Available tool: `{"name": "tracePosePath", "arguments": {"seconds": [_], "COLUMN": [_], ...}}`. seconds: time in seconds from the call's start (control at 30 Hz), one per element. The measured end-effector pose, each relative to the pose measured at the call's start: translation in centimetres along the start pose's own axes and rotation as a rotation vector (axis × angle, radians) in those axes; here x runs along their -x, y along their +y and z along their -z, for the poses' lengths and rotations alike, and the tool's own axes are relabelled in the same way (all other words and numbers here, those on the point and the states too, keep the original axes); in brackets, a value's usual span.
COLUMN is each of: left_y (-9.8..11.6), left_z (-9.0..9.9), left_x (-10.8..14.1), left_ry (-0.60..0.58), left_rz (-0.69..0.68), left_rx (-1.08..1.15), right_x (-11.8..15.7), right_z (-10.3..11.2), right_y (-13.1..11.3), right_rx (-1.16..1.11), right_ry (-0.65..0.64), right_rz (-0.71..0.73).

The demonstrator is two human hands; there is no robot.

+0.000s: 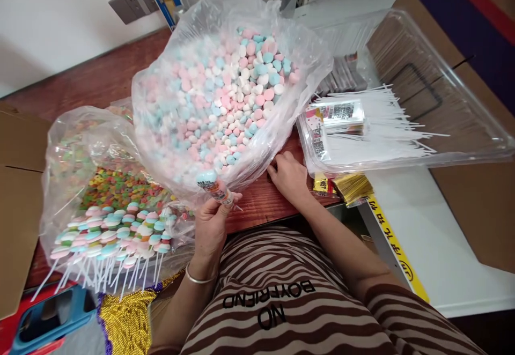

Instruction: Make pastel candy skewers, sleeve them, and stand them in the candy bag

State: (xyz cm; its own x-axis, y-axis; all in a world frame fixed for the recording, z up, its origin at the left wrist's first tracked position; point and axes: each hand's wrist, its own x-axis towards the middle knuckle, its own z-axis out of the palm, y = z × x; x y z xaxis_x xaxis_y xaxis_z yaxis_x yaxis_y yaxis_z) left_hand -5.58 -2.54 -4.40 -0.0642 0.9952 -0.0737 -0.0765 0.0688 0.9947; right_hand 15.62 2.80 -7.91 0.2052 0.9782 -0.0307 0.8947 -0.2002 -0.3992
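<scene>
My left hand [211,224] is closed round the lower end of a marshmallow skewer [215,187] in a small printed clear wrapper, tilted with its blue top up. My right hand [288,177] rests low on the wooden table, fingers curled at the edge of the big bag; whatever the fingertips hold, if anything, is hidden. Just beyond both hands lies a large clear bag of pink, white and blue marshmallows [257,92]. Left of my left hand, several finished marshmallow skewers [116,231] lie on an open bag of colourful gummy rings [116,186].
On the right, a clear plastic tray [462,156] holds white sticks [382,124] and printed wrappers [341,116]. Gold twist ties [354,187] lie below it. Cardboard [18,205] stands at the far left, above a blue-handled item [52,320]. The dark red table [257,202] meets the wall.
</scene>
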Motion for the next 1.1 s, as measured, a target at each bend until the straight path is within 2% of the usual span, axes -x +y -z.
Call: {"name": "tracePosePath", "arguments": {"seconds": [0.1,0.17,0.27,0.4,0.47,0.53,0.6,0.73,0.8,0.83,0.9,0.97,1.03,1.1], "left_y": [-0.3,-0.1,0.7,1.4,1.3,1.1,0.8,0.5,0.7,0.9,1.3,1.7,2.0,2.1], "left_z": [0.2,0.3,0.0,-1.1,-1.9,-2.8,-3.6,-4.0,-3.8,-3.6,-3.1,-2.6,-2.2,-1.9], "left_x": [0.2,0.2,0.0,0.0,0.3,0.6,0.8,0.9,0.7,0.5,0.2,-0.2,-0.4,-0.5], "left_ry": [-0.032,-0.046,-0.086,-0.214,-0.311,-0.377,-0.362,-0.195,-0.149,-0.133,-0.108,-0.11,-0.142,-0.181], "left_rz": [0.007,0.023,0.112,0.399,0.536,0.587,0.561,0.437,0.399,0.384,0.351,0.328,0.318,0.306], "left_rx": [-0.025,0.033,0.227,0.378,0.395,0.424,0.463,0.469,0.424,0.397,0.345,0.299,0.246,0.184], "right_x": [-1.5,-1.8,-0.8,2.4,4.1,5.5,6.5,7.5,7.7,7.8,7.8,7.7,7.3,6.8], "right_z": [-0.5,-0.5,0.0,1.4,2.2,2.7,2.8,1.9,1.5,1.4,1.7,2.4,3.2,4.0], "right_y": [-0.6,-0.4,0.5,0.8,0.4,-0.3,-1.0,-1.7,-1.6,-1.4,-0.9,-0.4,-0.1,0.2], "right_rx": [-0.054,-0.207,-0.663,-1.396,-1.605,-1.698,-1.72,-1.71,-1.663,-1.611,-1.433,-1.186,-0.952,-0.807], "right_ry": [0.006,0.023,0.033,-0.025,-0.121,-0.25,-0.34,-0.383,-0.359,-0.303,-0.115,0.036,0.038,-0.029], "right_rz": [0.008,0.012,-0.053,-0.22,-0.271,-0.287,-0.28,-0.247,-0.198,-0.151,-0.013,0.185,0.397,0.57]}}
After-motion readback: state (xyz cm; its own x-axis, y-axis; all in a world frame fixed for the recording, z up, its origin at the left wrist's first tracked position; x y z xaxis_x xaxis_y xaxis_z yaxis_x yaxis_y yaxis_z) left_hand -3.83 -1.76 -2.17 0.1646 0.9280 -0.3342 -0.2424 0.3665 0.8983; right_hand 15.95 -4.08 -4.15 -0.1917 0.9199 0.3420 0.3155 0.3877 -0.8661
